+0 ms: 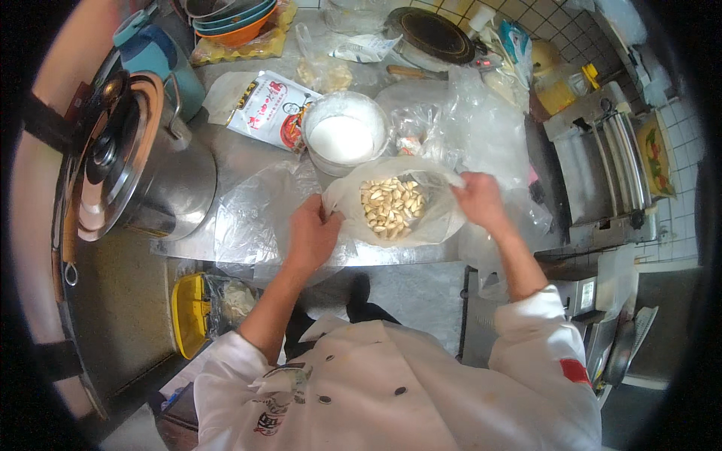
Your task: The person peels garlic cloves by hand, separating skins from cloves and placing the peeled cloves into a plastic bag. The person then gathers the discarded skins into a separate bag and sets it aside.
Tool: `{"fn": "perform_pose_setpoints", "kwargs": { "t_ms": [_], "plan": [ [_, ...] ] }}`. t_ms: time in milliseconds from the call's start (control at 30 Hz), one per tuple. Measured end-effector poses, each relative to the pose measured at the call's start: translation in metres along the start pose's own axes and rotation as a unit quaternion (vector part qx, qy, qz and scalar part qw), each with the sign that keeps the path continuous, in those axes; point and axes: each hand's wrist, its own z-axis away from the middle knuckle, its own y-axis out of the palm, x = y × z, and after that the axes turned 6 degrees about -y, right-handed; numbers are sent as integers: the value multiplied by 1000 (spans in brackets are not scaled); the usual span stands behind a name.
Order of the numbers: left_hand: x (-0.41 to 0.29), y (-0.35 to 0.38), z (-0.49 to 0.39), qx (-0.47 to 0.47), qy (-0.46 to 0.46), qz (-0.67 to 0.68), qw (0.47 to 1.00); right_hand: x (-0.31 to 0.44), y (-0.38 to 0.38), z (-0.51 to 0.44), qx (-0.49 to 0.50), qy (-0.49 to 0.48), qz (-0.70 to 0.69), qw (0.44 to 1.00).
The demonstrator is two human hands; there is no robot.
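Note:
My left hand [316, 228] grips the left rim of a translucent plastic bag [445, 217]. On the opposite side, my right hand [479, 198] pinches the bag's rim near its top right. Between them the bag's mouth is spread wide. Many pale, peeled garlic cloves [392, 206] lie inside it, gathered toward the left. Just behind the bag stands a round tub [316, 160] of white powder [341, 140]. A printed foil food packet [262, 115] leans against the tub's left side.
A lidded steel pot [180, 191] stands left on the metal worktop [237, 135]. Loose plastic film [265, 208] covers the front edge. Behind are a wooden-handled knife [406, 71], a dark round griddle [431, 35] and stacked bowls [240, 31]. A roller machine [609, 163] stands right; a yellow-rimmed bin [189, 315] is below.

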Motion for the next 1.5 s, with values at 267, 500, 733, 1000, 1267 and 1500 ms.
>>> {"fn": "perform_pose_setpoints", "kwargs": {
  "t_ms": [267,500,733,1000,1267,1500],
  "plan": [
    [-22,-11,24,116,-16,288,950,30,-53,15,17,66,-284,956],
    [-22,-9,23,115,-55,299,946,79,-47,20,-111,-129,-173,970],
    [-33,-17,23,96,-28,314,944,71,-39,10,-36,-34,121,991],
    [-61,-4,29,148,74,177,970,66,-42,22,98,61,-218,969],
    [-99,22,29,90,177,53,979,94,-62,56,-17,-60,-385,921],
    [-177,15,44,60,282,63,956,48,-74,72,60,-43,-276,958]
  ]
}}
